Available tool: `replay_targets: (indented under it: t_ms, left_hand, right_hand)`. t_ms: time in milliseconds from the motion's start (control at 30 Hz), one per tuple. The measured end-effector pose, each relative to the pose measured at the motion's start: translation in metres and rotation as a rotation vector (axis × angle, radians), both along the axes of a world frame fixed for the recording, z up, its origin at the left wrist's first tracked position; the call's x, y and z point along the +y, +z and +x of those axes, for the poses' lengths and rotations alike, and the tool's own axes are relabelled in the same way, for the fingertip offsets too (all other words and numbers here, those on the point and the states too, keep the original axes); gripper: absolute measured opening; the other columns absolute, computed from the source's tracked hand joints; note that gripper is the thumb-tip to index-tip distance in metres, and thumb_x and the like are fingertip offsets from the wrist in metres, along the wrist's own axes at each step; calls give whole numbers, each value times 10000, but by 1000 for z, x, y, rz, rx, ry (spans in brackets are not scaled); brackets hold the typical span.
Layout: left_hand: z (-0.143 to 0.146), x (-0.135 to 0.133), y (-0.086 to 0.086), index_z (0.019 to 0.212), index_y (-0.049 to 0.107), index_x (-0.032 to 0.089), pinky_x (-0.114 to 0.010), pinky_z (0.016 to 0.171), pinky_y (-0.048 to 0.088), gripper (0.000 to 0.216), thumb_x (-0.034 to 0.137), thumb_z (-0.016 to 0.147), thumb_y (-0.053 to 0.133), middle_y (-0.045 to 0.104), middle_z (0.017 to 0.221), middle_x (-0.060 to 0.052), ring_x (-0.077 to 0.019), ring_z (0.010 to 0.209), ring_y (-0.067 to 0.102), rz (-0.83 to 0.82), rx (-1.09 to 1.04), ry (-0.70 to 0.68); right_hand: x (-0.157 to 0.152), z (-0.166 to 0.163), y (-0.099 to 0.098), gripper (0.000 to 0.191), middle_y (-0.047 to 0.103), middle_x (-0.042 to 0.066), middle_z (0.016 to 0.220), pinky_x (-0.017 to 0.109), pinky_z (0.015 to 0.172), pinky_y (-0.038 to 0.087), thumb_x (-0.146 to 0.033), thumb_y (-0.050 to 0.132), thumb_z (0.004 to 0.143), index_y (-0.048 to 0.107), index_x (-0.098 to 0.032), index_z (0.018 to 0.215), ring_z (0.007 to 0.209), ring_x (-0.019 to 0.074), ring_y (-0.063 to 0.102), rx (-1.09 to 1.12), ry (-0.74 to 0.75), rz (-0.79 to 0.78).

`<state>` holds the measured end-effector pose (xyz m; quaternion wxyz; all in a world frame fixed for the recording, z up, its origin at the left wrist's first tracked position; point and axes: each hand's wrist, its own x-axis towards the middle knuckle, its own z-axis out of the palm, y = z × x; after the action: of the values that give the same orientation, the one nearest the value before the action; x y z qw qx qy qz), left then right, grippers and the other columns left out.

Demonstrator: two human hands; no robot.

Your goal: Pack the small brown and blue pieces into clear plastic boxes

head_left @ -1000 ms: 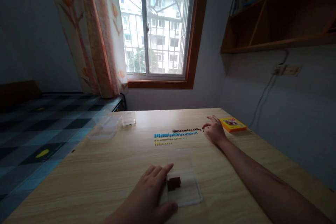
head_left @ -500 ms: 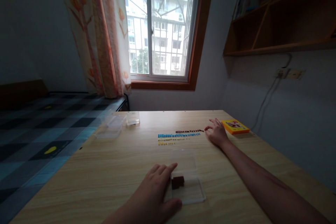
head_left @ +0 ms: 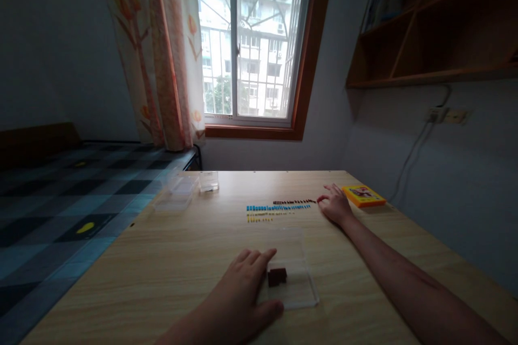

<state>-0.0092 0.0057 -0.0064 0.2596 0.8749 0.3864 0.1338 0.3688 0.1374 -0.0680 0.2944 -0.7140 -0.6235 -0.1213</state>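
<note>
My left hand [head_left: 243, 291] lies flat on the wooden table [head_left: 162, 275], fingers spread, its fingertips and thumb against the left edge of a clear plastic tray [head_left: 297, 294]. A small dark brown block [head_left: 277, 276] sits in that tray beside my fingers. My right hand [head_left: 334, 206] is stretched far across the table, fingers apart, its fingertips at the right end of a row of tiny dark brown pieces [head_left: 293, 201]. Below that row lie a blue row [head_left: 277, 207] and a short yellow row [head_left: 259, 219].
A yellow box [head_left: 363, 195] lies just right of my right hand near the table's far corner. Clear plastic containers [head_left: 178, 197] and a small clear box [head_left: 209, 180] stand at the far left. A bed with a checked cover [head_left: 60, 199] is left of the table.
The camera has shifted slightly, so the whole scene slid rightward. My right hand drew back a little from the end of the brown row. My left hand stayed on the tray.
</note>
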Motion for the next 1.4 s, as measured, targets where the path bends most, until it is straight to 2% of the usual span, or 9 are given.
replay_targets:
  t_ms: [633,1400]
  left_hand:
    - [1,-1,2,1461,459,260,-463,1129,334,760,354,748,703,564,1381,-78,-308,1291,447,-8,-9,-6]
    - [1,-2,4,1452,475,259,-476,1118,341,736,380,757,685,574,1370,-77,-312,1265,460,17,-5,-24]
  right_hand:
    - [6,8,-7,176,628,81,1300,432,1131,305,-224,627,736,801,-236,762,1310,286,453,-7,16,6]
    - [8,9,-9,193,651,104,1256,410,1113,339,-233,610,759,801,-230,785,1248,270,521,-7,36,-14]
